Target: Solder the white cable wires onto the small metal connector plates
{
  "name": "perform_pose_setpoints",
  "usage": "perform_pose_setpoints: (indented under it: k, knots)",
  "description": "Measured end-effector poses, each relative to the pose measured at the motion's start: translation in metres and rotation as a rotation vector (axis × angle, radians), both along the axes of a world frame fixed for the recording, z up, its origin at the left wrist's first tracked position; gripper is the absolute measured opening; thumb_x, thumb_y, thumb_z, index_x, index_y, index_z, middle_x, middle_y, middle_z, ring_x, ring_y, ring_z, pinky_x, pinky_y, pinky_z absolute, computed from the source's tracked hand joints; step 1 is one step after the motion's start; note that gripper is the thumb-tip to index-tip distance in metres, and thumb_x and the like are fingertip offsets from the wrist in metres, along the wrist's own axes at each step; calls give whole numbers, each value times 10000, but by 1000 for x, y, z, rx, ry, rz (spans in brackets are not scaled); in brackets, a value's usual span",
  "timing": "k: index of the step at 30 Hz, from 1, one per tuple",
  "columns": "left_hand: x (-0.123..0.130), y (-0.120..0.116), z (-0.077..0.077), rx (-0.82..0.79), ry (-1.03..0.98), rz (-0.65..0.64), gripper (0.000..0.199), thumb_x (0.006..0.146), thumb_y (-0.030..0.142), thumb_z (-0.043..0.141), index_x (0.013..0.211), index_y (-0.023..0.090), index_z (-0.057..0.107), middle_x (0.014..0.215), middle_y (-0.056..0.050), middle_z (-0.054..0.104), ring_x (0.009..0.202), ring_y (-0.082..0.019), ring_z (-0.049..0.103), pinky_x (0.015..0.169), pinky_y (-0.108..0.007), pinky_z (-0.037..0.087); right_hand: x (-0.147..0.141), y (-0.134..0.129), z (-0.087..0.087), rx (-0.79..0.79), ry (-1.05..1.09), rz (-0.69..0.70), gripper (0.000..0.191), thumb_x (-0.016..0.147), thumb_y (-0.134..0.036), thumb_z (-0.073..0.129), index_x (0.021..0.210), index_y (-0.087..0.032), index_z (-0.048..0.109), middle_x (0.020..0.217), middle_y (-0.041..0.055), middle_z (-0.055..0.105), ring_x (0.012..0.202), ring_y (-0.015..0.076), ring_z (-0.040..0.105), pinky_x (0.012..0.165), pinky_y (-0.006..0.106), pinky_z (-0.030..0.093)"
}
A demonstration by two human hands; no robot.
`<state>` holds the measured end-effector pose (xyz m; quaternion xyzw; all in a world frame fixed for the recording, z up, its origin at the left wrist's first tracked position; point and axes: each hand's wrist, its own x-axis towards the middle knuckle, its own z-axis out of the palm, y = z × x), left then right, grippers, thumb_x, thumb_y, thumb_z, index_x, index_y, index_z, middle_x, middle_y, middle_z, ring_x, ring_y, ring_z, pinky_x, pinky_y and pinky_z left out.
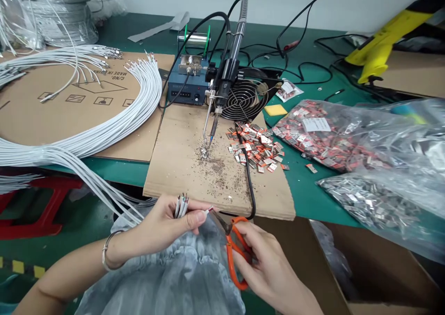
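Orange-handled scissors (229, 255) are gripped in the right hand (269, 257), blades near the white cable end (208, 211) pinched by the left hand (162, 227), which also clasps a cable bunch (181, 206). Coloured wires show at the tips; USB connectors (257, 147) lie loose, unattached.

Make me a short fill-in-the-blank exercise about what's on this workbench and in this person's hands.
1. The right hand holds scissors whose handles are coloured ____.
2. The left hand holds short ends of cables whose outer covering is ____.
3. The tip of the soldering iron points ____.
4. Most of the loose pile of metal connectors lies on a flat sheet of ____.

Missing words: orange; white; downward; cardboard.
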<state>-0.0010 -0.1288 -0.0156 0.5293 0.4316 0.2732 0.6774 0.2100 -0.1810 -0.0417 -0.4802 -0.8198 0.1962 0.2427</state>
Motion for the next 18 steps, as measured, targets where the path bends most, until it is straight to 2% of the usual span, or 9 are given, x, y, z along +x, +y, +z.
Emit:
perform_pose_setpoints:
  k: [5, 11, 18]
  knots:
    - [1, -1, 2, -13, 6, -14, 403, 762, 458, 570, 930, 122, 716, 490, 9, 510, 449, -73, 322, 450, -208, 298, 1, 1, 1, 31, -10, 17, 203, 793, -152, 433, 986, -215, 436, 765, 46, 620, 677, 186, 598, 598, 254, 463]
    - [0, -1, 2, -4, -28, -27, 364, 787, 408, 559, 968, 129, 706, 518, 18, 499, 468, -68, 325, 467, -201, 302, 2, 1, 0, 24, 1, 6, 194, 779, -137, 455, 954, -219, 438, 672, 3, 569, 568, 152, 548, 545, 239, 434]
    - [2, 2, 4, -21, -12, -48, 381, 772, 428, 565, 944, 123, 714, 524, 10, 509, 481, -80, 335, 473, -213, 297, 5, -1, -1, 8, 2, 10, 210, 783, -141, 456, 977, -217, 435, 647, -4, 540, 569, 155, 539, 531, 238, 422]
